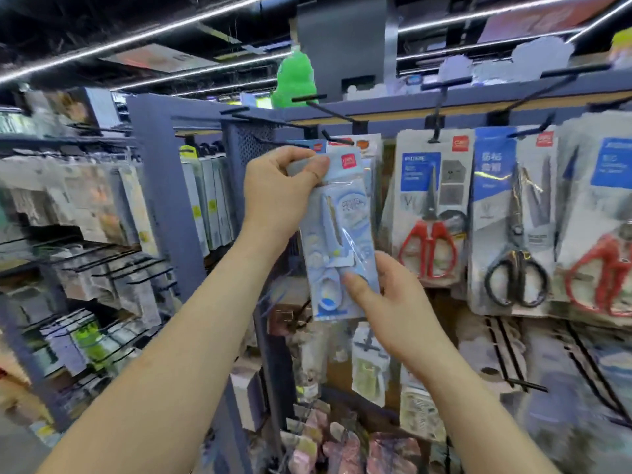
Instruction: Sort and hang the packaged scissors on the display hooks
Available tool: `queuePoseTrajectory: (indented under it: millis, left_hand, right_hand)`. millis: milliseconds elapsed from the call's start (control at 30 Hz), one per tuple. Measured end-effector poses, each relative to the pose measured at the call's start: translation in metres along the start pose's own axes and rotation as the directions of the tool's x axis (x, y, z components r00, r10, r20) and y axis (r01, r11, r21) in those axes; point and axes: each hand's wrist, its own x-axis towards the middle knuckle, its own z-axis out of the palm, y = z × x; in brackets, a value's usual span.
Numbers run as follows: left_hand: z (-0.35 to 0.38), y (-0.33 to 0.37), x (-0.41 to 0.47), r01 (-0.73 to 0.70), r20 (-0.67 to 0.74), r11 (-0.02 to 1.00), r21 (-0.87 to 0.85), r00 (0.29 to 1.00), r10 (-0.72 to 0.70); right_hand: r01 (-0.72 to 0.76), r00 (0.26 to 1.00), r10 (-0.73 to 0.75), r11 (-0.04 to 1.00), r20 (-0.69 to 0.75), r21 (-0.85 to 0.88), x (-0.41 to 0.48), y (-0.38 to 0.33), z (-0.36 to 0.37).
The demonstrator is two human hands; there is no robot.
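Nearest, the right grip [390, 299] holds the lower right edge of the blue scissors pack [337, 241], its thumb laid across the front beside the handles. Up and to the left of it, the left grip [280, 189] pinches the pack's top corner, thumb on the front and fingers curled behind. The pack stands nearly upright between the two grips, slightly tilted, with its blades pointing up. Just above the left grip's thumb and a little to its right, a black hook [337, 138] juts out of the display, and similar packs hang behind the held one. Farther right of both grips hang a red-handled scissors pack [427, 217], then a black-handled scissors pack [513, 241], then a second red-handled pack [602, 241]. Far above the left grip, a blurred green object [294, 80] sits on the top shelf
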Motion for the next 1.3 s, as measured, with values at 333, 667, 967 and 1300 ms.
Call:
queuePoseTrajectory:
  millis: [333,667,967,1300]
  left_hand:
    - [0.002,0.001,0.053,-0.136,0.081,0.989,-0.064,0.987,0.141]
    - [0.004,-0.007,0.067,0.241,0.369,0.926,-0.289,0.921,-0.124]
    - [-0.006,-0.051,0.033,0.020,0.392,0.992,-0.123,0.920,0.030]
    - [0.044,-0.095,0.060,-0.199,0.410,0.943,0.268,0.909,0.075]
  right_hand:
    - [0.044,0.983,-0.020,0.991,-0.185,0.128,0.033,-0.009,0.037]
    - [-0.014,0.973,0.057,0.982,-0.222,0.190,0.037,-0.005,0.041]
    - [-0.068,0.927,0.060,0.998,-0.371,-0.008,0.054,0.005,0.051]
    - [-0.056,0.940,-0.152,0.812,-0.304,-0.581,0.020,-0.002,0.041]
